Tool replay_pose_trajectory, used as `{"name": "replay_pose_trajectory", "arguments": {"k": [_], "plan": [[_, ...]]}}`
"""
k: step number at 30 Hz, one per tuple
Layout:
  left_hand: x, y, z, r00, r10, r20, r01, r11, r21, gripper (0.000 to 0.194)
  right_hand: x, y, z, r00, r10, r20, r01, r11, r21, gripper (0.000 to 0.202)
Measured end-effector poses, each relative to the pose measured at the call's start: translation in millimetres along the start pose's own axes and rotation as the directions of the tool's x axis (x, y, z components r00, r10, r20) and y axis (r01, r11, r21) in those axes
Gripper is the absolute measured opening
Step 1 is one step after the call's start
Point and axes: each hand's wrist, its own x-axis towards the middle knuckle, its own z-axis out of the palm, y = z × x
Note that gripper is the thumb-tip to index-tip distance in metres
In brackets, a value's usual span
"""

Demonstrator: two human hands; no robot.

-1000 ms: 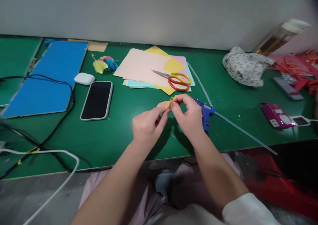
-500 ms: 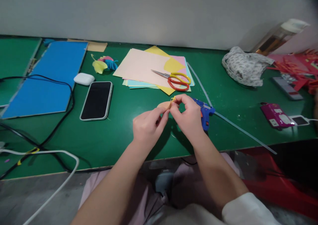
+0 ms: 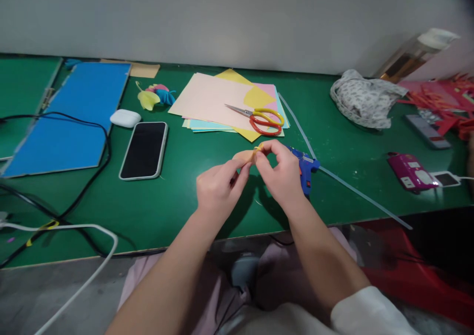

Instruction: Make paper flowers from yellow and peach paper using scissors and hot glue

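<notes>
My left hand [image 3: 219,184] pinches a small orange paper piece [image 3: 244,156] between thumb and fingers. My right hand [image 3: 280,172] is closed at the other end, pinching a thin yellow strip [image 3: 258,148] that touches the orange piece. The fingertips of both hands nearly meet, and they hide much of the small work. Behind my right hand lies a blue glue gun [image 3: 307,171], partly covered, with a long clear glue stick [image 3: 363,196] near it. Scissors [image 3: 264,120] with yellow and red handles rest on a stack of coloured paper [image 3: 211,93] just beyond my hands.
To the left are a phone [image 3: 144,150], a white earphone case [image 3: 126,118], paper petals [image 3: 150,98], a blue board [image 3: 74,123] and loose cables [image 3: 85,225]. At the right lie a patterned cloth bag [image 3: 361,98], a purple power adapter [image 3: 411,171] and a bottle [image 3: 418,54].
Both hands stay in nearly the same place. My fingers have shifted slightly around the orange piece, and less of the yellow strip's loop shows above them.
</notes>
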Motion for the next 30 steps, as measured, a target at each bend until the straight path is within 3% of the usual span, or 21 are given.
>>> {"name": "replay_pose_trajectory", "arguments": {"k": [21, 30], "plan": [[-2.6, -1.3, 2.3, 0.999, 0.031, 0.012, -0.031, 0.999, 0.008, 0.011, 0.9, 2.4, 3.2, 1.0, -0.019, -0.009, 0.018, 0.995, -0.095, 0.007], [0.7, 0.6, -0.5, 0.994, -0.108, -0.003, 0.107, 0.992, -0.062, 0.012, 1.3, 0.1, -3.0, 1.0, 0.012, 0.012, -0.013, 0.998, 0.056, 0.005]]}}
